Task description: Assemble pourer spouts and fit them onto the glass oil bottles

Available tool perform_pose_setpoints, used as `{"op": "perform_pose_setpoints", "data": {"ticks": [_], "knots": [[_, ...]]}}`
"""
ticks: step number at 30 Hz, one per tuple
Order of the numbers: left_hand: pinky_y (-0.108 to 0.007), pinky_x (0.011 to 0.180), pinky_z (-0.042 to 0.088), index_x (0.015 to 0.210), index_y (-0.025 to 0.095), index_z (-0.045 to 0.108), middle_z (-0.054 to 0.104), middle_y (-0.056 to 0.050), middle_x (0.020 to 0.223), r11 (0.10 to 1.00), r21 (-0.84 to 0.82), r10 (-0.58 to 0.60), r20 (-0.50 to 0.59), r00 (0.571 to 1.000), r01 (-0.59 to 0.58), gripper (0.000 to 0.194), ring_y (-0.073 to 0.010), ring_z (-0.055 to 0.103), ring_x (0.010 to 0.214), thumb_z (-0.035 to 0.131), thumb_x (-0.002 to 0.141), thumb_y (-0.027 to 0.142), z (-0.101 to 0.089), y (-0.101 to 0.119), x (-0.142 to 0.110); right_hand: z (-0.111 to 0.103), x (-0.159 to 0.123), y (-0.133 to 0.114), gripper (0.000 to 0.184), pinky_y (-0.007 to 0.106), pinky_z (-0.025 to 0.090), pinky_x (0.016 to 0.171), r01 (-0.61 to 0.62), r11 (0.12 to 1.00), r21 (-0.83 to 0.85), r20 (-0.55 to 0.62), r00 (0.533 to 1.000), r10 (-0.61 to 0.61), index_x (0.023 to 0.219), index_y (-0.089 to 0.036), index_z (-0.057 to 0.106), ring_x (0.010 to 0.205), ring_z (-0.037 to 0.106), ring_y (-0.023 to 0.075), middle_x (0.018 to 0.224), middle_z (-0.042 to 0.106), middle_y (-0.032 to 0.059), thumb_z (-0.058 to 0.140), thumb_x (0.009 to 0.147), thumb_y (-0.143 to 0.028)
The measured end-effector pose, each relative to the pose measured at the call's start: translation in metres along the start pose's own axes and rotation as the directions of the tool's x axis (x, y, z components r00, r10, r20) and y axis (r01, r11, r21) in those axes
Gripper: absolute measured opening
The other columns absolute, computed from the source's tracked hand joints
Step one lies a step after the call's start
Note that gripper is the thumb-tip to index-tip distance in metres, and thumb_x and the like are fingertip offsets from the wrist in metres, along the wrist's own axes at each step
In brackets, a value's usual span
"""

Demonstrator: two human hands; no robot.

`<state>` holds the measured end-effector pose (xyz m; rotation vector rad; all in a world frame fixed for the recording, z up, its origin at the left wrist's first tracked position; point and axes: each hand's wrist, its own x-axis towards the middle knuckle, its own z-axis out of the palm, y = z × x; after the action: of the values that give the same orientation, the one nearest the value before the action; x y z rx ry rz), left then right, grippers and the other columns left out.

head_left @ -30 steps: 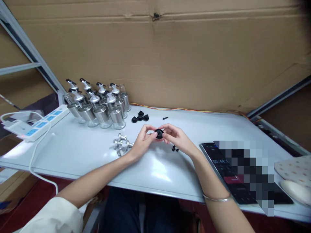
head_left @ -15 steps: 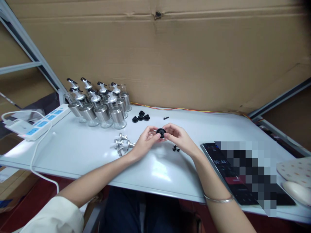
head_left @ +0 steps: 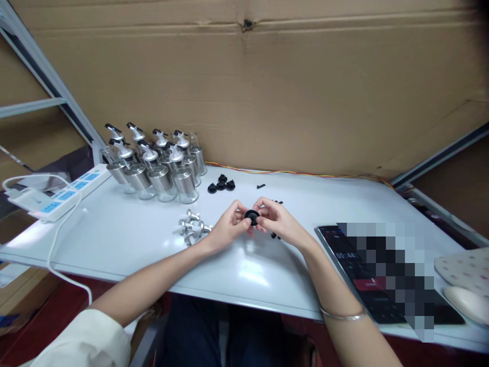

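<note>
On the white table (head_left: 145, 260), in the head view, glass-and-steel bottles (head_left: 160, 181) are standing upright in a tight cluster, probably to leave working room for the hands. Many are carrying silver pourer tops (head_left: 176, 154); whether any liquid is sitting inside, I cannot tell. In front of the bottles and to their right, the left hand (head_left: 230, 226) and right hand (head_left: 280, 220) are both pinching a black disc (head_left: 252, 217) between thumb and fingers, its round face tilting upward, seemingly so that both thumbs are reaching it. Just right of the bottles, black stoppers (head_left: 221, 185) are lying together, while loose silver pieces (head_left: 190, 237) are lying in front of the bottles, presumably grouped by kind for easy picking. Farther right of the bottles, a black lever (head_left: 261, 186) is lying alone
</note>
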<state>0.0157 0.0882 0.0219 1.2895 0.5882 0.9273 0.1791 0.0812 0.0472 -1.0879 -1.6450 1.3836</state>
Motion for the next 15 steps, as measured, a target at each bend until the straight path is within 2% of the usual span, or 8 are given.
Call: {"op": "perform_pose_setpoints", "data": {"ticks": [7, 15], "knots": [[-0.023, 0.059, 0.045, 0.077, 0.019, 0.04, 0.058, 0.003, 0.065, 1.0, 0.003, -0.011, 0.005, 1.0, 0.011, 0.05, -0.0111, 0.059, 0.06, 0.07, 0.066, 0.057, 0.0008, 0.0012, -0.0013, 0.0015, -0.001, -0.0019, 0.016, 0.022, 0.031, 0.048, -0.007, 1.0, 0.001, -0.005, 1.0, 0.007, 0.076, -0.021, 0.044, 0.049, 0.047, 0.0095, 0.054, 0.056, -0.0058, 0.057, 0.066, -0.02], [-0.021, 0.055, 0.046, 0.079, 0.019, 0.038, 0.058, 0.002, 0.068, 0.999, 0.046, 0.003, 0.011, 1.0, -0.003, 0.035, -0.0108, 0.059, 0.061, 0.066, 0.074, 0.04, -0.0015, -0.0036, -0.002, 0.0011, 0.0003, 0.002, 0.016, 0.022, 0.035, 0.049, -0.023, 1.0, -0.013, -0.006, 1.0, 0.023, 0.074, -0.021, 0.045, 0.047, 0.047, 0.0093, 0.053, 0.056, -0.0058, 0.057, 0.063, -0.019]]}}
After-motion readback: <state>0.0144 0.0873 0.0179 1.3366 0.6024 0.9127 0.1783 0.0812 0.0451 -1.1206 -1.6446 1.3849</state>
